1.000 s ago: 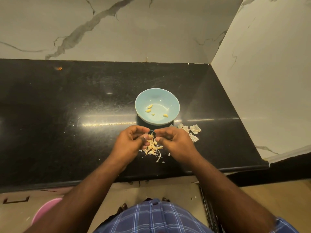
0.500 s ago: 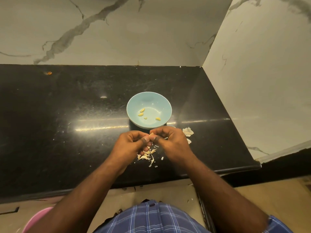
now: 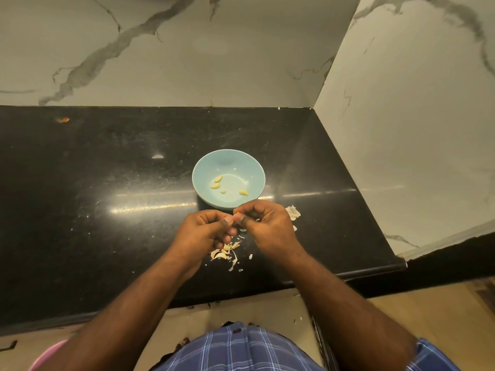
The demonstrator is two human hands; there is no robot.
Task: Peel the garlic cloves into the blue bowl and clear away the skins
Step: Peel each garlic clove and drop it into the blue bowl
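Observation:
A light blue bowl point(image 3: 228, 159) sits on the black counter and holds several peeled yellowish garlic cloves point(image 3: 218, 179). Just in front of its near rim my left hand point(image 3: 203, 230) and my right hand point(image 3: 267, 226) meet, fingertips pinching one small garlic clove point(image 3: 236, 217) between them; most of that clove is hidden by my fingers. Under my hands lies a loose heap of papery skins and unpeeled pieces point(image 3: 224, 254). More pale skins point(image 3: 293, 212) lie to the right of my right hand.
The black stone counter point(image 3: 107, 210) meets marble walls at the back and on the right point(image 3: 401, 129). Its front edge runs just under my forearms. A pink tub rim point(image 3: 45, 357) shows on the floor at lower left.
My hands have lifted slightly and moved closer to the bowl's near rim, still working the same clove. The view has shifted a little, so the bowl sits lower and further left.

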